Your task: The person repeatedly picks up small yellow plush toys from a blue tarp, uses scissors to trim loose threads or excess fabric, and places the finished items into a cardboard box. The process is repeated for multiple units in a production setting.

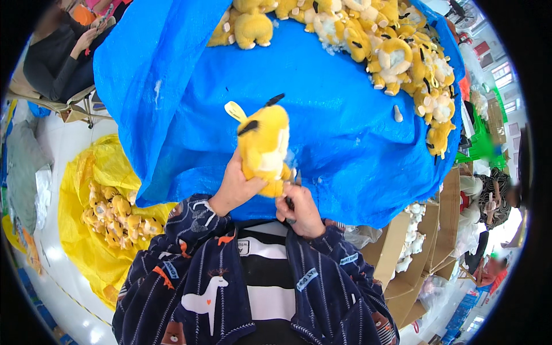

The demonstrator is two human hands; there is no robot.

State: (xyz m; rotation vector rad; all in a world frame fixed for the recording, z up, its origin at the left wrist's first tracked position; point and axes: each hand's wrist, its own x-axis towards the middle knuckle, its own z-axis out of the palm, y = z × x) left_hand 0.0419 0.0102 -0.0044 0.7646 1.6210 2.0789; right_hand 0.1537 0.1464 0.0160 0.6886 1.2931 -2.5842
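A yellow plush toy [265, 146] with dark ear tips and a pale front stands upright above the blue sheet. A pale yellow tag [235, 111] sticks out from its upper left side. My left hand [236, 187] is closed round the toy's back and lower body. Beside the toy's foot, my right hand [303, 211] is closed on a small dark-handled tool [290, 204] with a metal tip. Fingers hide most of that tool, so its exact kind is unclear. White fluff shows by the toy's side.
Blue plastic sheet [333, 132] covers the surface ahead, with many plush toys [397, 57] heaped along its far and right edges. At left, a yellow bag [75, 201] holds more toys. Cardboard boxes [397, 247] with white pieces stand at right. A seated person [63, 63] is at far left.
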